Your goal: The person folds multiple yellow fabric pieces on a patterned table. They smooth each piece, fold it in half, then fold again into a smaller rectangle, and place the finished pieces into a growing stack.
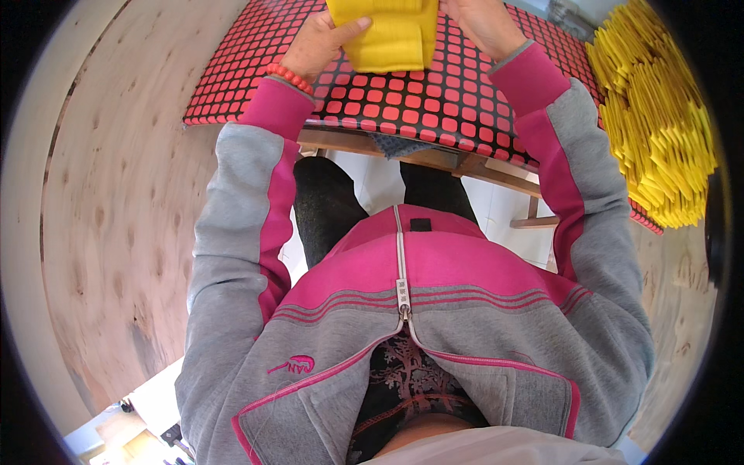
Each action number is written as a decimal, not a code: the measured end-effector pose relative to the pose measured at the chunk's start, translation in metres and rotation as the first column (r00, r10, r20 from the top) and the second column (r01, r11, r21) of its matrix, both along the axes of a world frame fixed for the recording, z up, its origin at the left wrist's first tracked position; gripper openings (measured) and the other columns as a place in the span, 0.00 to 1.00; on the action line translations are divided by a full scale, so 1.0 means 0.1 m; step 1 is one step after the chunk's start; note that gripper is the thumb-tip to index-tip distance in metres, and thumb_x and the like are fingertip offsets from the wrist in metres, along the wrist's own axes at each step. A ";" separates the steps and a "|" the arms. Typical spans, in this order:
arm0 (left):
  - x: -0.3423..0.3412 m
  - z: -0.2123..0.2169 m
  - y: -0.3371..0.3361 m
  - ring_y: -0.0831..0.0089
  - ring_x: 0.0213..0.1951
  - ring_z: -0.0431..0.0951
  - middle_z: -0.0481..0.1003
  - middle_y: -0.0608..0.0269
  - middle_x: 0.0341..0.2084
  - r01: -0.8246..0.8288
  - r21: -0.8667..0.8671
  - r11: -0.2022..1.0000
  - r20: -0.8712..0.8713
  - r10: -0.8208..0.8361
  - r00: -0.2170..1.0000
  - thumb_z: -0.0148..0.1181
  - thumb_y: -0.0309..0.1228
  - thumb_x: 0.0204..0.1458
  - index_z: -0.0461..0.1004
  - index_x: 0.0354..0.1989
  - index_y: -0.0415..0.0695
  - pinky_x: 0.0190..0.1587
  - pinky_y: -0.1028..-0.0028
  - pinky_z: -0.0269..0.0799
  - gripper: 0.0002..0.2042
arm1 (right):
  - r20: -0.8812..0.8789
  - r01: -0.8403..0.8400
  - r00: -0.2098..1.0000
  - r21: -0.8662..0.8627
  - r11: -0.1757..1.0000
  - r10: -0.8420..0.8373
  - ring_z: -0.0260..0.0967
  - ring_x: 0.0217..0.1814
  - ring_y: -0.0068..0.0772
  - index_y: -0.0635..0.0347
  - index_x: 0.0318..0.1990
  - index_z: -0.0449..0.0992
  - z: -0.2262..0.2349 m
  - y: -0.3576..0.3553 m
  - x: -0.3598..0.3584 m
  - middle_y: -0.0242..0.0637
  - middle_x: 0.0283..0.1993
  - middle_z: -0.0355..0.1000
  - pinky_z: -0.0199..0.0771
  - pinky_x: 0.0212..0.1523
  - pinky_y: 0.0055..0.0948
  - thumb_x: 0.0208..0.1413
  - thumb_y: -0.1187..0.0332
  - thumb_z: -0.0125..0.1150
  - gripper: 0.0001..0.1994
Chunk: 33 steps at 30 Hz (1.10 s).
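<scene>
A folded yellow sheet (387,39), paper-like with a creased lower flap, is held over the near part of the table at the top of the view. My left hand (319,40) grips its left side, thumb lying across the front and fingers behind. At the upper right edge of the sheet is my right hand (487,23), its fingers curled in against it; the picture's top edge cuts off part of them and of the sheet.
Black cloth with red squares (380,105) covers the table. A tall pile of folded yellow sheets (655,124) stands at its right end. Wooden boards (116,217) lie to the left. Below the table edge is a wooden crossbar (434,157), with my legs underneath.
</scene>
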<state>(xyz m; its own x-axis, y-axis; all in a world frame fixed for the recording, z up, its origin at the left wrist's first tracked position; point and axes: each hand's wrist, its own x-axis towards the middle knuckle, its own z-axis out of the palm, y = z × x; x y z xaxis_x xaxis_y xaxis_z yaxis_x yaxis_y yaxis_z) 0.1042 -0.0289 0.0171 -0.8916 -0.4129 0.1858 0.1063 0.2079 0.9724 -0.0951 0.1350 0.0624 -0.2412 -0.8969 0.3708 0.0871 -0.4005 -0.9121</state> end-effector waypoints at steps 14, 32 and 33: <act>0.56 -0.01 0.22 0.66 0.33 0.84 0.82 0.55 0.34 -0.110 -0.643 0.758 0.398 0.453 0.798 0.68 0.43 0.51 0.76 0.51 0.34 0.36 0.67 0.78 0.26 | -0.130 0.025 0.986 0.725 0.689 0.101 0.79 0.51 0.30 0.69 0.57 0.71 -0.31 0.47 -0.13 0.44 0.50 0.78 0.80 0.52 0.26 0.70 0.52 0.51 0.24; 0.34 -0.31 0.49 0.46 0.71 0.56 0.57 0.41 0.68 0.118 -0.929 0.351 0.193 0.188 0.963 0.50 0.49 0.64 0.60 0.69 0.38 0.69 0.47 0.49 0.32 | -0.925 0.045 0.295 -0.238 0.970 -0.240 0.66 0.67 0.48 0.60 0.60 0.73 -0.77 -0.67 0.21 0.43 0.64 0.71 0.64 0.66 0.45 0.69 0.57 0.46 0.20; 0.36 -0.32 0.52 0.46 0.72 0.54 0.56 0.41 0.69 0.139 -0.923 0.358 0.221 0.200 0.954 0.49 0.48 0.64 0.59 0.70 0.39 0.69 0.47 0.49 0.32 | -0.932 0.002 0.287 -0.231 0.973 -0.221 0.65 0.68 0.48 0.59 0.60 0.73 -0.83 -0.70 0.22 0.44 0.65 0.69 0.63 0.67 0.47 0.70 0.55 0.45 0.22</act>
